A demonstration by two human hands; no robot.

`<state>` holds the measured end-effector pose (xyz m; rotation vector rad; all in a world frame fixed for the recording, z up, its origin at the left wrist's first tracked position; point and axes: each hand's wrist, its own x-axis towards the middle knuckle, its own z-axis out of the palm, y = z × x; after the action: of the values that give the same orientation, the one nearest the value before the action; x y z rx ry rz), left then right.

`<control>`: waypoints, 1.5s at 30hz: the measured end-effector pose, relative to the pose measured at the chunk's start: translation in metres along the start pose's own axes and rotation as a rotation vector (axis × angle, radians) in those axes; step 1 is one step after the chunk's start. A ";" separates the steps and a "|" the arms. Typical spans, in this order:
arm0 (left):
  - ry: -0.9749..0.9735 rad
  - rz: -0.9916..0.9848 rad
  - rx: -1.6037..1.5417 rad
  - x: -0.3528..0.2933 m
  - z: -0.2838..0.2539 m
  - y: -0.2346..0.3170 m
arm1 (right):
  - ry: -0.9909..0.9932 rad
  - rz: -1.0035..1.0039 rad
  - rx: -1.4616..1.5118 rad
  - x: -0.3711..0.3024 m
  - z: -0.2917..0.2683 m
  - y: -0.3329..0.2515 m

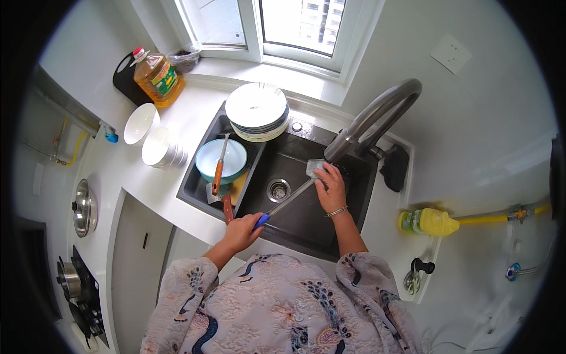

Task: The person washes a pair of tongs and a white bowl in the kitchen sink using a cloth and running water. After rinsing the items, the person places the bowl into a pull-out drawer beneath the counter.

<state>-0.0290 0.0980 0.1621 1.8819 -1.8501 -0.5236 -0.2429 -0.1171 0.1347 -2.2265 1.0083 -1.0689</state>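
Over the dark sink (300, 218), my left hand (240, 232) is closed round the blue handle of a long, thin metal utensil (290, 199). Its shaft slants up to the right, and its far end is hidden at my right hand (331, 190). Those right fingers are closed on a pale grey cloth or sponge (315, 168), pressed against the utensil's far end. Just above the cloth hangs the outlet of the curved metal faucet (383, 106); I cannot tell whether water runs.
In the left basin are a light-blue bowl (207, 154), a wooden-handled utensil (219, 168) and a brown-handled one (227, 209). Stacked plates (256, 105) stand at the sink's back edge. White bowls (158, 147) and an oil jug (158, 78) are left; a yellow bottle (427, 222) is right.
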 end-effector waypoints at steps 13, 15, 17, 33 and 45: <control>-0.037 -0.145 -0.108 -0.026 -0.007 -0.005 | 0.103 0.615 0.603 -0.016 0.009 0.035; -0.049 -0.145 -0.124 -0.029 -0.005 -0.004 | 0.108 0.608 0.647 -0.027 0.024 0.066; -0.037 -0.180 -0.121 -0.035 -0.009 -0.001 | 0.115 0.588 0.651 -0.029 0.030 0.071; 0.604 -0.628 -0.550 -0.084 -0.053 -0.021 | 0.226 0.906 1.047 -0.021 0.014 0.058; 0.377 -0.686 -0.139 -0.012 -0.086 -0.096 | -0.209 0.320 0.216 -0.006 0.002 -0.011</control>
<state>0.0977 0.1147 0.1790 2.3017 -0.8877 -0.4480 -0.2394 -0.1052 0.1378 -1.8800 1.0575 -0.7482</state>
